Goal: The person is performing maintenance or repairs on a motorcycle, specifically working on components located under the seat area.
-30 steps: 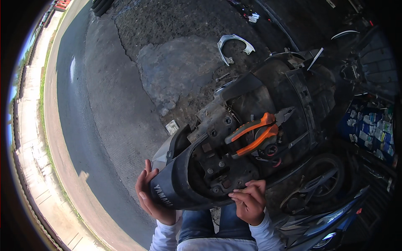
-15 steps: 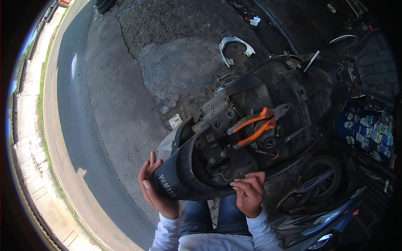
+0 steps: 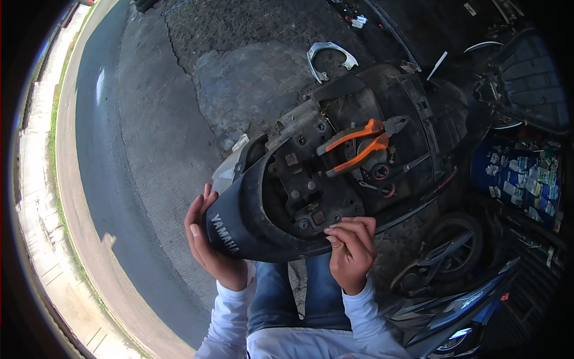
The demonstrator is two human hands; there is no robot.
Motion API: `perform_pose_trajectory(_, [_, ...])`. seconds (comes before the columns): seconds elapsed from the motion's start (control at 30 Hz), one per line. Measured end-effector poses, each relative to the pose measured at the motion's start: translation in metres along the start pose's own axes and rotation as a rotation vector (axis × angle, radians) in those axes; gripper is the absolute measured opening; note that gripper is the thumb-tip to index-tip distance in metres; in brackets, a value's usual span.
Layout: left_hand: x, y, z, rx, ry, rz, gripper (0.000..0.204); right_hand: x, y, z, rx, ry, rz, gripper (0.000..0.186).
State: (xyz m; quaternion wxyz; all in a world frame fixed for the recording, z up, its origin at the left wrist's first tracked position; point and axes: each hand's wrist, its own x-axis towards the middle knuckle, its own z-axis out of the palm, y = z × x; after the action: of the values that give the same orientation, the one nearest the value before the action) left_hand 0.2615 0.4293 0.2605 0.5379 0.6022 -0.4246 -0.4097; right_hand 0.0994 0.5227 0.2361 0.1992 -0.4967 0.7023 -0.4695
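My left hand [image 3: 209, 245] wraps round the outer end of a dark plastic tail panel [image 3: 239, 224] on a partly stripped scooter body [image 3: 448, 137]. My right hand [image 3: 350, 248] grips the near rim of the same panel, fingers curled over its edge. Between them lies an exposed black metal plate [image 3: 299, 179] with bolts and holes. Orange-handled pliers [image 3: 353, 155] rest on the body beyond the plate, handles toward the lower left. A black-and-red tool [image 3: 376, 182], too small to make out, lies beside them.
A silver curved bracket [image 3: 335, 54] lies on rough pavement [image 3: 239, 78]. A raised dark seat [image 3: 532, 84] and a blue stickered drum [image 3: 520, 173] are at the right. A wheel [image 3: 451, 245] and another motorbike's bodywork [image 3: 460, 311] are lower right. A sunlit road edge curves along the left.
The tail panel, scooter body and pliers have moved up in the picture, farther than the pavement has shifted, with both my hands still on the panel.
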Motion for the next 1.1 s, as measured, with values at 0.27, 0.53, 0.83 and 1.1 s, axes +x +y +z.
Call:
perform_pose_trajectory(0.27, [-0.002, -0.001, 0.001, -0.030, 0.001, 0.061, 0.050, -0.008, 0.006, -0.002, -0.169, 0.061, -0.016, 0.020])
perform_pose_trajectory(0.53, [-0.003, -0.003, 0.000, -0.013, 0.024, 0.014, 0.052, -0.012, 0.007, 0.003, -0.246, 0.078, -0.079, 0.016])
perform_pose_trajectory(0.83, [-0.002, -0.005, 0.000, -0.071, 0.037, -0.019, 0.057, -0.010, 0.013, 0.003, -0.159, 0.047, -0.039, 0.015])
perform_pose_trajectory(1.1, [-0.002, -0.005, -0.004, -0.025, -0.001, -0.031, 0.057, -0.010, 0.011, 0.003, -0.151, 0.050, -0.019, 0.015])
